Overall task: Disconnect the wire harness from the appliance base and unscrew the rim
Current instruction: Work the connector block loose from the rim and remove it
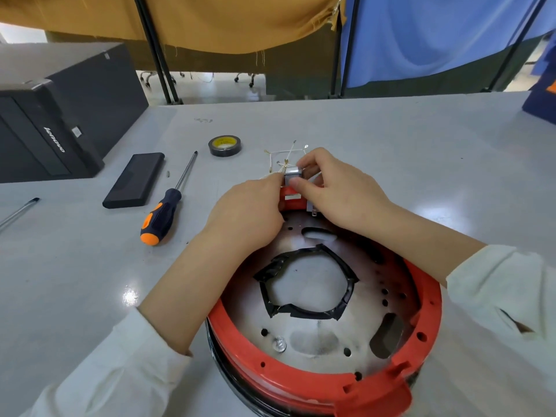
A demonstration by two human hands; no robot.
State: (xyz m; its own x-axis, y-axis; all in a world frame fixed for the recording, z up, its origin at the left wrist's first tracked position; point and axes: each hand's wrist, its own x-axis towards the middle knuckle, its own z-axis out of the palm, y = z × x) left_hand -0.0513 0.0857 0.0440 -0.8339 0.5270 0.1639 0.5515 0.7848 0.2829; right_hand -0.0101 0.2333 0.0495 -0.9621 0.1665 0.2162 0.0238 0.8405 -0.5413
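both forearms reach forward over the appliance base [325, 314], which sits on the grey table [391, 139] close to the person, and the hands meet at its far edge. the left hand [246, 212] lies knuckles up, its fingertips drawn together to a point and pinching the pale wires [284, 159] where they enter a small grey block [292, 175]. the right hand [337, 191] comes in from the other side, thumb on the near face of that block and curled fingers over its top, so it pinches the block. the wires fan out beyond the hands toward the far side of the table, ending in small metal rings. the red rim [427, 299] circles the metal plate of the base, with a ragged ring of black tape [304, 284] in the middle.

the hands cover the spot where the block joins the rim, so whether it is attached or lifted free cannot be told. the near edge of the base is cut off by the frame. left of the hands lie a screwdriver [167, 210], a flat black case [135, 180] and a tape roll [225, 145].
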